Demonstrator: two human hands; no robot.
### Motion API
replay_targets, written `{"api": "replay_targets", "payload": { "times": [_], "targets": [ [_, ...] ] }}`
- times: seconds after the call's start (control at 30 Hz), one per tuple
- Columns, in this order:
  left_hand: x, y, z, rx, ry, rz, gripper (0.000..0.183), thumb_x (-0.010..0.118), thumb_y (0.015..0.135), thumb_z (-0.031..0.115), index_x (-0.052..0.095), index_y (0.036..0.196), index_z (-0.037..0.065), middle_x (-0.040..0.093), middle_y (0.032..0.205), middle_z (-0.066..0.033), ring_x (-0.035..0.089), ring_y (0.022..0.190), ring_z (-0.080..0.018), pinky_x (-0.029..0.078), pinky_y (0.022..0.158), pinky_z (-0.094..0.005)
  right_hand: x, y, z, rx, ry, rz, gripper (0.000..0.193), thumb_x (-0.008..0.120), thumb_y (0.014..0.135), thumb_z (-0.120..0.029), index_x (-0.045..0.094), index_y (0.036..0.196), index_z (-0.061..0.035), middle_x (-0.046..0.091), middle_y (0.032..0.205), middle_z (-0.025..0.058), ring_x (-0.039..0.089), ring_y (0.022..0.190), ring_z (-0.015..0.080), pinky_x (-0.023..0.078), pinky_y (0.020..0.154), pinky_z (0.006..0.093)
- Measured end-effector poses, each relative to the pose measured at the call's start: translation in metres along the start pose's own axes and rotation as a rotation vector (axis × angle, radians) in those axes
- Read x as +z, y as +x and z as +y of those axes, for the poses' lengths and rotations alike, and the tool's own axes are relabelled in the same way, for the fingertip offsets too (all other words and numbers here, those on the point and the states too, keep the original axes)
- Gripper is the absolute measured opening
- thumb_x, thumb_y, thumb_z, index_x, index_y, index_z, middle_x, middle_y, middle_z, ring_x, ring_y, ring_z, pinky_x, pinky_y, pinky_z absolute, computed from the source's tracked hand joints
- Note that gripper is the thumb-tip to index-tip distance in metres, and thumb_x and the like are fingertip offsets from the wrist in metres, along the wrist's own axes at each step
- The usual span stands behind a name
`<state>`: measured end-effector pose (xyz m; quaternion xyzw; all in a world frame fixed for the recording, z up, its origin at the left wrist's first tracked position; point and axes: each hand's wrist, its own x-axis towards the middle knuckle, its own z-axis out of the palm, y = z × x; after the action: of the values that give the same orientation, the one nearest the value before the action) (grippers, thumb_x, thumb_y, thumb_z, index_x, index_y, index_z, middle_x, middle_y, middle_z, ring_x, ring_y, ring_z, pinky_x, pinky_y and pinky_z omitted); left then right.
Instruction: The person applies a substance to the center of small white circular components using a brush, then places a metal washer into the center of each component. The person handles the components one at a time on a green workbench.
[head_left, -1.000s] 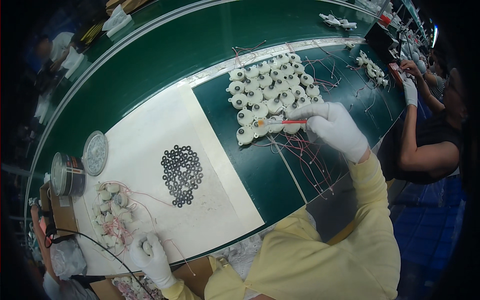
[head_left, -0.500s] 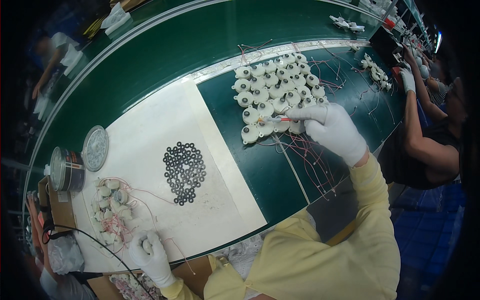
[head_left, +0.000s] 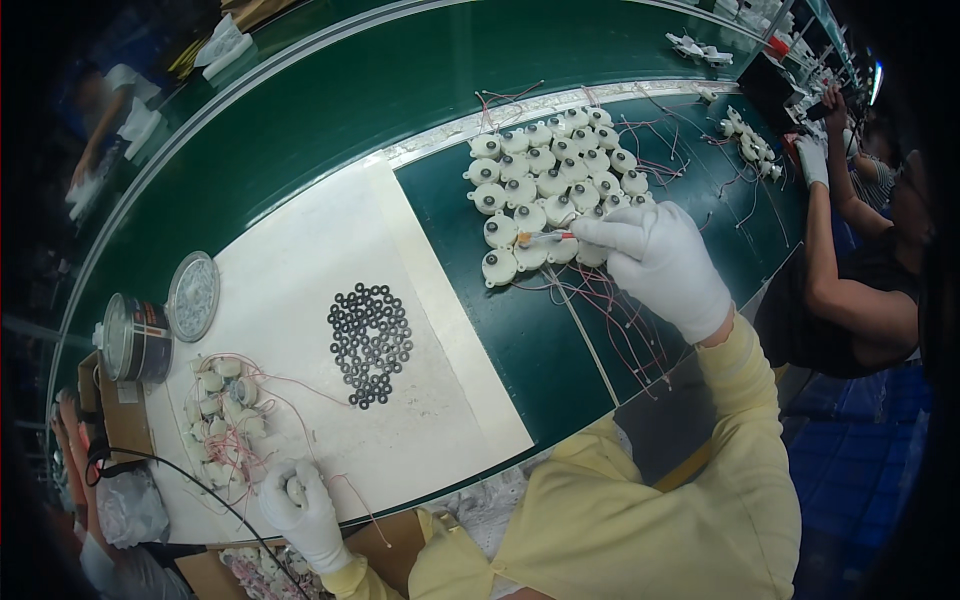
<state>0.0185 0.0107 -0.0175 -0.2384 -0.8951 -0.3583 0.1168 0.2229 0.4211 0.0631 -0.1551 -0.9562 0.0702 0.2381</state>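
Note:
My right hand (head_left: 665,265), in a white glove, pinches a small brush (head_left: 556,237) with a partly red handle. Its tan bristles point left, over the front rows of a block of round white motors (head_left: 497,267) on the green table. Most of these motors have a dark round piece on top. At the lower left, my gloved left hand (head_left: 305,515) has its fingers curled round a small whitish part (head_left: 295,490), mostly hidden by the glove. Just beyond that hand lies a pile of white motors with pink wires (head_left: 225,420).
Many black rings (head_left: 370,345) lie on the white sheet (head_left: 440,395). A tin can (head_left: 135,338) and a round lid (head_left: 193,297) stand at the left. A black cable (head_left: 195,485) crosses near my left hand. A co-worker's gloved hand (head_left: 812,160) is at the far right.
My right hand has shifted and turned slightly, with the brush still over the front motors. My left hand stays put. At the right, the co-worker's hands have moved a little.

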Motion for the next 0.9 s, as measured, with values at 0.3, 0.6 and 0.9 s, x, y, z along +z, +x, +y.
{"api": "replay_targets", "payload": {
  "times": [0.3,0.6,0.9],
  "targets": [
    [-0.001,0.001,0.003,0.017,0.027,-0.016,0.014,0.071,0.083,0.006,0.061,0.093,0.003,0.063,0.084,-0.0113,0.054,0.077,-0.0299,0.043,0.071,-0.0425,-0.006,0.005,-0.006,-0.041,-0.012,0.003,0.023,0.069,0.074,-0.010,0.077,0.095,-0.0152,0.067,0.072,0.0044,0.063,0.064,0.0256,0.048,0.060,0.0385],
    [-0.001,-0.002,-0.001,-0.013,-0.014,-0.029,0.015,0.070,0.082,0.004,0.060,0.093,0.003,0.063,0.085,-0.0109,0.054,0.078,-0.0300,0.043,0.073,-0.0423,-0.017,0.001,-0.008,-0.032,-0.112,0.040,0.028,0.062,0.072,-0.006,0.076,0.094,-0.0151,0.069,0.076,0.0042,0.064,0.067,0.0252,0.049,0.061,0.0389],
    [-0.002,0.000,0.004,-0.033,-0.018,-0.029,0.015,0.071,0.082,0.004,0.061,0.092,0.003,0.062,0.085,-0.0110,0.054,0.078,-0.0297,0.042,0.072,-0.0420,-0.020,0.003,-0.012,-0.026,-0.116,-0.034,0.028,0.062,0.072,-0.006,0.076,0.094,-0.0146,0.069,0.077,0.0058,0.064,0.066,0.0266,0.051,0.062,0.0392]
  ]
}}
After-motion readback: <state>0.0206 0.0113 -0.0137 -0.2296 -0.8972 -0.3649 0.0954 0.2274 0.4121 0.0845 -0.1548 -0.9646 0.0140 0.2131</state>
